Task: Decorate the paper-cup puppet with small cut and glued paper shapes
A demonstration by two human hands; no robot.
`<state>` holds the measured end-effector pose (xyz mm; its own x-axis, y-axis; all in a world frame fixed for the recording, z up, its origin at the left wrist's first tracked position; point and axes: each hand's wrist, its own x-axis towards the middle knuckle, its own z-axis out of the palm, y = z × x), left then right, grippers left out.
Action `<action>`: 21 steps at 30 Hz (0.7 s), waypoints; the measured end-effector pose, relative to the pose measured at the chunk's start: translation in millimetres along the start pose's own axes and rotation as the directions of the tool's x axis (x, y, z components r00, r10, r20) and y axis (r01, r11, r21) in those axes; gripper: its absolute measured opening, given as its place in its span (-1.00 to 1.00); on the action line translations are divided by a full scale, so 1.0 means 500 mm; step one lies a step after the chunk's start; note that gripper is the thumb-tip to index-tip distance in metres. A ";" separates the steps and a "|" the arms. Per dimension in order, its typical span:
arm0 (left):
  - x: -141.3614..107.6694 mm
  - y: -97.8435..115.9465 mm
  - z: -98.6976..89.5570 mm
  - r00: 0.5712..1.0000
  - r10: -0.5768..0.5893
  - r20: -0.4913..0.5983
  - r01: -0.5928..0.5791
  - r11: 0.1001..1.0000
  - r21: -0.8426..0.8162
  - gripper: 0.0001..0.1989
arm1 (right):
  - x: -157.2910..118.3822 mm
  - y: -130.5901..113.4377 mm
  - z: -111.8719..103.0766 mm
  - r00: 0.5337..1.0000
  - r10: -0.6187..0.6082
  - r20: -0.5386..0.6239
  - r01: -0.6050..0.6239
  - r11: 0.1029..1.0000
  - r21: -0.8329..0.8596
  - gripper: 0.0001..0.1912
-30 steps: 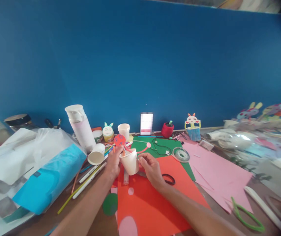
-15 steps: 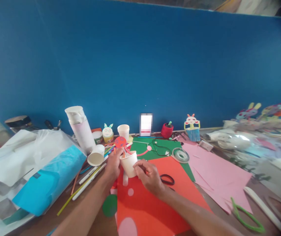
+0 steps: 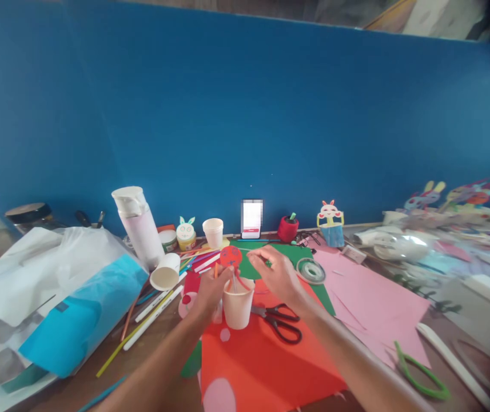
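White paper makes the near cup, which is upright over the far left part of the red sheet; whether its base touches the sheet, I cannot tell. The left hand has its fingers drawn narrow, holding the near cup at the left side of its rim. A red disc with blue marks sits just above those fingers, and thin strips reach down into the near cup. The right hand is raised to the right of the disc, apart from the near cup, its thumb and fingertips close together; I cannot tell whether it holds anything.

Scissors with black handles lie on the red sheet just right of the near cup, their blades pointing at it. 2 pink circles lie near the left edge of the red sheet: a small circle by the near cup and a large circle toward the near edge.

Beyond the red sheet, a green sheet shows, with a tape roll at its right side, next to a pink sheet. Along the tabletop's far edge stand a white cup, a phone and a red pot. Left of the hands, 1 more cup lies tipped over near a tall bottle.
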<state>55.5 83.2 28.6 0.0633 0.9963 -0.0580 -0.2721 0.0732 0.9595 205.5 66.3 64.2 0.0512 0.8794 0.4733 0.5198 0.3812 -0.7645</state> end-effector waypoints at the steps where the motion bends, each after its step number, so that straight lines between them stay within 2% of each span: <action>1: -0.002 -0.001 0.001 0.999 0.003 0.032 -0.004 1.000 0.016 -0.81 | 0.003 0.007 0.002 0.998 0.033 0.045 -0.034 0.999 0.016 -0.77; 4: -0.005 -0.003 0.002 0.995 0.029 0.095 -0.036 0.996 0.077 -0.80 | 0.006 0.026 0.015 0.972 0.135 0.192 -0.159 0.981 0.115 -0.75; 6: -0.006 -0.004 0.003 0.993 0.033 0.110 -0.045 0.993 0.110 -0.78 | 0.006 0.034 0.025 0.952 0.174 0.251 -0.222 0.958 0.180 -0.76; 11: -0.002 -0.009 0.003 0.996 0.006 0.089 -0.017 0.993 0.121 -0.76 | -0.001 0.039 0.041 0.926 0.248 0.284 -0.334 0.890 0.310 -0.78; 15: 0.000 -0.015 0.003 0.991 -0.019 0.131 0.000 0.990 0.144 -0.80 | -0.004 0.035 0.048 0.897 0.300 0.324 -0.420 0.808 0.414 -0.80; 21: -0.007 -0.013 0.008 0.993 -0.035 0.111 0.019 0.990 0.140 -0.81 | -0.005 0.026 0.051 0.876 0.340 0.342 -0.476 0.723 0.500 -0.84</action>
<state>60.8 79.3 23.4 0.1794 0.9819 -0.0606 -0.1338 0.0854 0.9873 190.3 76.5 41.7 -0.0703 0.9975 0.0048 -0.0746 -0.0005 -0.9972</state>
